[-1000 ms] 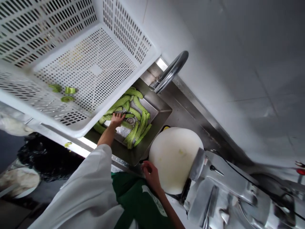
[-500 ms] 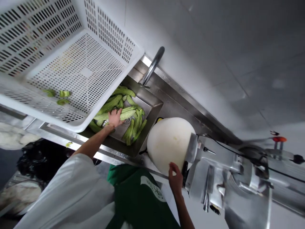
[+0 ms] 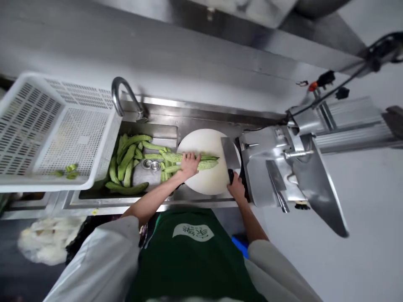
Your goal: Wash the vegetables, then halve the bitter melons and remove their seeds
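Observation:
My left hand [image 3: 189, 165] is closed over a few long, wrinkled green gourds [image 3: 208, 165], pressing them to a round white cutting board [image 3: 204, 184]. Their far ends point toward the blade. In my right hand [image 3: 236, 188] is the black handle of a cleaver [image 3: 230, 152], its wide blade lying over the board's right side. More gourds [image 3: 126, 162] fill the steel sink to the left, some reaching up to the board's edge.
A white perforated basket [image 3: 83, 140] with a few green scraps [image 3: 71, 168] stands left of the sink. A curved faucet [image 3: 126, 90] rises behind the sink. To the right is a metal slicing machine [image 3: 291, 167] with another knife [image 3: 277, 184] lying on it.
My left hand has brought gourds from the sink onto the board. My right hand, beside the cleaver before, now grips its handle. The view has turned and shifted right.

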`<action>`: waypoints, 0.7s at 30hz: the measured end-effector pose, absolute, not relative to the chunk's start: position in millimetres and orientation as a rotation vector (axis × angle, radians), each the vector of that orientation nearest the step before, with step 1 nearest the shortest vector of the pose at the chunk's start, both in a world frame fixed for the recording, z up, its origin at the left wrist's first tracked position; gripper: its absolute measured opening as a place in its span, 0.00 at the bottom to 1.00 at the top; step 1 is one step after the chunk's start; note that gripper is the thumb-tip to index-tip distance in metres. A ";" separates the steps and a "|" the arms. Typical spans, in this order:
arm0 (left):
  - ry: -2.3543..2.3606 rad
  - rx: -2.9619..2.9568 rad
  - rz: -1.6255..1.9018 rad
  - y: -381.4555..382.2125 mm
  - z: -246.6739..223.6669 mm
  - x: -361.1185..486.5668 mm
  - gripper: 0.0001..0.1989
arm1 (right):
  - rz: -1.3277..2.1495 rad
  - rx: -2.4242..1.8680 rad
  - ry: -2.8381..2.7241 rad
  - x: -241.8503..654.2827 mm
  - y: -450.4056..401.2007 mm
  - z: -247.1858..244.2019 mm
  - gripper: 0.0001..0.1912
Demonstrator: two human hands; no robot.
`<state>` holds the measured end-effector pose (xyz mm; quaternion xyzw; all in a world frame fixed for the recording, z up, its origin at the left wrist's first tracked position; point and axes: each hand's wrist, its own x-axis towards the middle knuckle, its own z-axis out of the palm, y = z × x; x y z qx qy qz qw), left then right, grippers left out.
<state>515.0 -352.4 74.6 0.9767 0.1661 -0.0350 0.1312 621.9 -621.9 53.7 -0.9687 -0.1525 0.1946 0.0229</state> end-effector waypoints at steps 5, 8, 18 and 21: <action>0.400 2.863 -0.233 -392.6 50.4 547.2 0.48 | 0.514 -2.766 -0.355 649.9 -638.5 70.4 0.31; 0.262 2.853 -0.138 -394.6 45.1 542.7 0.45 | 0.502 -2.481 -0.286 653.4 -663.2 73.7 0.27; 0.176 2.572 0.137 -417.8 97.9 533.4 0.27 | 0.857 -2.033 -0.095 638.9 -701.8 59.3 0.21; 0.455 2.132 0.615 -415.0 133.0 521.4 0.33 | 0.915 -2.149 -0.218 663.3 -694.6 63.9 0.20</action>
